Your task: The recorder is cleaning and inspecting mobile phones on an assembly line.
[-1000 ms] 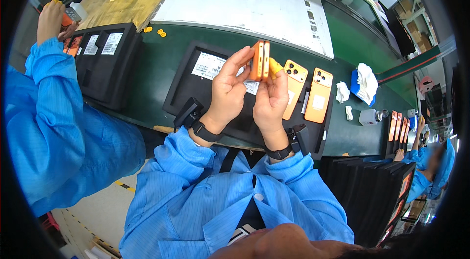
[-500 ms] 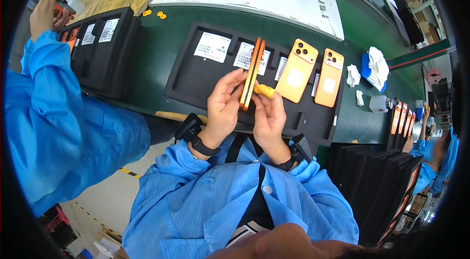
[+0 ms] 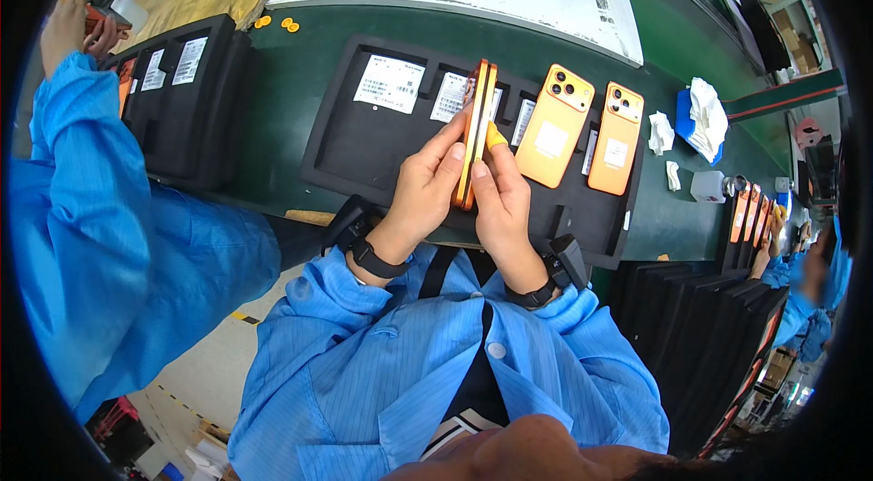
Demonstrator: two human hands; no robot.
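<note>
Both my hands hold one orange phone [image 3: 475, 131] on edge, upright, above a black foam tray [image 3: 364, 149]. My left hand [image 3: 427, 185] grips its left side with the fingers wrapped along the edge. My right hand [image 3: 498, 199] presses the right side, a yellow finger cot on the forefinger near the phone's upper edge. Two more orange phones lie back-up in the tray's right slots, one [image 3: 555, 125] beside the other [image 3: 617, 137]. White labels [image 3: 389, 83] lie in the left slots.
A green conveyor belt [image 3: 291, 72] carries the tray and a second black tray [image 3: 177, 90] at the left, where a co-worker in a blue sleeve [image 3: 82, 208] works. White cloths [image 3: 705, 113] lie at the right. Stacked black trays [image 3: 700, 345] stand at lower right.
My hands have brought the phone lower and nearer to me while the view dipped. The phone stays on edge between both hands.
</note>
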